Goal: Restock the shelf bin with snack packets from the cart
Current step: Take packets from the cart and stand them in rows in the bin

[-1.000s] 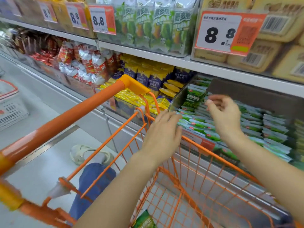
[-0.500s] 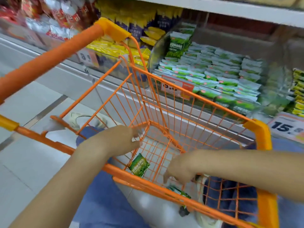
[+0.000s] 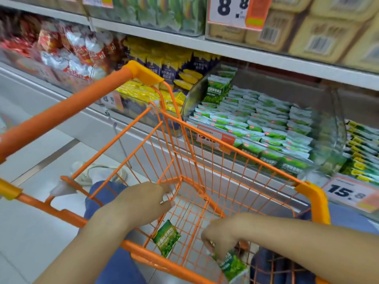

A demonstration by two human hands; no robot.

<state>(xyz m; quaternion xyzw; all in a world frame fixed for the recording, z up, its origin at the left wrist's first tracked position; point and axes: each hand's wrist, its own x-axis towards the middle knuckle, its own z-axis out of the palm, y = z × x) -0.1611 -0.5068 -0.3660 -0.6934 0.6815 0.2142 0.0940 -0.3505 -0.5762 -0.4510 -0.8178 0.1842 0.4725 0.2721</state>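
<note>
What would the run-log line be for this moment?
right hand: grips green packet in cart | left hand: idle above second packet | shelf bin: well stocked

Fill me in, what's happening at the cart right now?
A person is restocking green snack packets. The right hand reaches into the orange cart and grips a green packet near its bottom. The left hand rests at the cart's wire side, holding nothing visible. Another loose packet lies in the cart. The shelf bin ahead is largely filled.
</note>
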